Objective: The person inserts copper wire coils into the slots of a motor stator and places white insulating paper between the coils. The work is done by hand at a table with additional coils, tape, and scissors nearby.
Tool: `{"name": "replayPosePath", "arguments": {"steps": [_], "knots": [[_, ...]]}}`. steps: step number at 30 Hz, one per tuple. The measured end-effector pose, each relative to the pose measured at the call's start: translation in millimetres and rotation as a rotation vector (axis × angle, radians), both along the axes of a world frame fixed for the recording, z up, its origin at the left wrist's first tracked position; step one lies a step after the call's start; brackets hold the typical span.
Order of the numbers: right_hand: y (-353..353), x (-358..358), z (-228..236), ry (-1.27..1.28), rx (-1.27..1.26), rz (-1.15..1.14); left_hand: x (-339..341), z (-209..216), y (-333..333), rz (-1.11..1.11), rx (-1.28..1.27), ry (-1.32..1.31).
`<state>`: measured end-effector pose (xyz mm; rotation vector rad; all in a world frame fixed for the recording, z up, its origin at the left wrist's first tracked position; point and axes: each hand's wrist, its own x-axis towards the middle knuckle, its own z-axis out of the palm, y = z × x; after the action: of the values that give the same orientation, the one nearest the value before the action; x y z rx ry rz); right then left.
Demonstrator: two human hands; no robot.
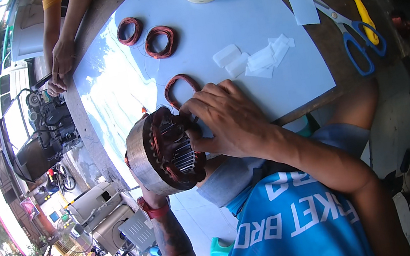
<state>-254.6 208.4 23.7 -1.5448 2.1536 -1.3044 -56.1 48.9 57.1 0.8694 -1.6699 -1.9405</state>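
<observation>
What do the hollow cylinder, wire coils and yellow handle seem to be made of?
Cylinder: probably steel, grey with a dull metallic sheen. Coils: likely copper, perhaps enamelled, given the reddish-brown strands. Handle: apparently plastic, smooth and evenly yellow.

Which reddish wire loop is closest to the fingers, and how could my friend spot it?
Find the big pale sheet, then the thick metal ring held near its edge. Just beyond that ring and the right hand is a reddish wire coil. Unlike the two other coils farther up the sheet, this one is partly hidden by the hand.
</observation>
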Motion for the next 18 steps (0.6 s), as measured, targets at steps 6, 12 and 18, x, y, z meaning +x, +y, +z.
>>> {"name": "replayPosePath", "arguments": {"steps": [6,12,18], "knots": [[3,0,4,-0.022,0.045,0.026,0,-12,-1,0.006,-0.374,-0.045],[2,0,4,-0.069,0.030,0.015,6,6,-29,0.068,-0.757,-0.349],[3,0,3,-0.092,0.055,0.028,-15,16,-49,-0.192,-0.861,-0.414]]}}
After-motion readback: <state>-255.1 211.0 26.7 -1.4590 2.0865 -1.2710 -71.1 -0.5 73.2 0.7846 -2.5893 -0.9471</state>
